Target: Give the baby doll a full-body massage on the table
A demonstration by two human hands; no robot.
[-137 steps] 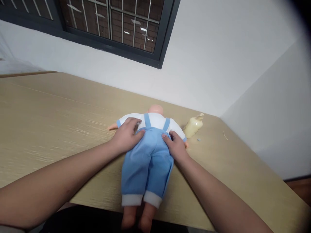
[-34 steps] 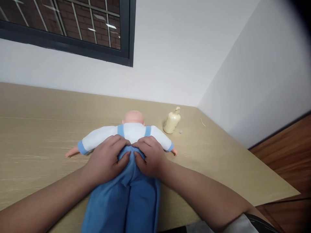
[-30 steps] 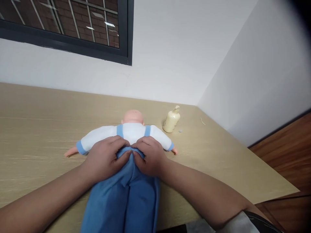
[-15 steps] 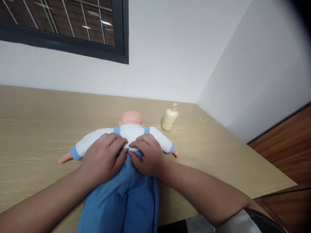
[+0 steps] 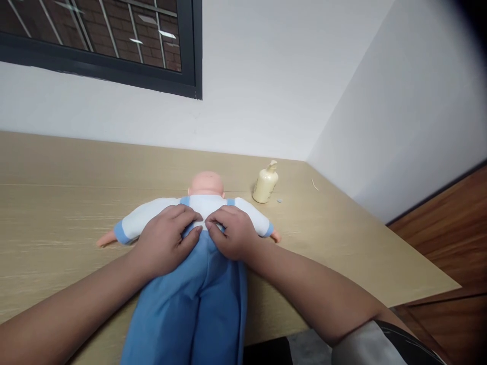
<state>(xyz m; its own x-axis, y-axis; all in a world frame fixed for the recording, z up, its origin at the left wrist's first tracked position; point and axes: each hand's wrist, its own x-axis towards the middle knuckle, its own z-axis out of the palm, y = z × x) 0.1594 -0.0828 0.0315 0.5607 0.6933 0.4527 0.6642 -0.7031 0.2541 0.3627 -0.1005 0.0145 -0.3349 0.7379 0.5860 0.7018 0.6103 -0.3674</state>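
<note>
A baby doll (image 5: 207, 183) lies face down with its arms spread, in a white top (image 5: 209, 202) with light blue straps and cuffs and blue trousers (image 5: 216, 304). Both hands rest on its back around the waistband. From the left side, my left hand (image 5: 169, 238) curls its fingers over the doll, thumb and forefinger drawn toward each other on the cloth. Opposite it, my right hand (image 5: 232, 230) pinches at the middle of the back, fingertips almost meeting the left ones. How much cloth sits between the fingers is partly hidden.
Beyond the doll's right arm stands a cream pump bottle (image 5: 265, 185) on the wooden table (image 5: 342, 243). A tiny pale scrap (image 5: 279, 201) and a short thin strip (image 5: 315, 184) lie near it. White walls (image 5: 258, 76) and a dark-framed window (image 5: 196, 50) border the far side.
Both hands have shifted slightly up the doll's back. The right thumb and fingers have drawn closer together, and the fingertips of the two hands are nearer each other.
</note>
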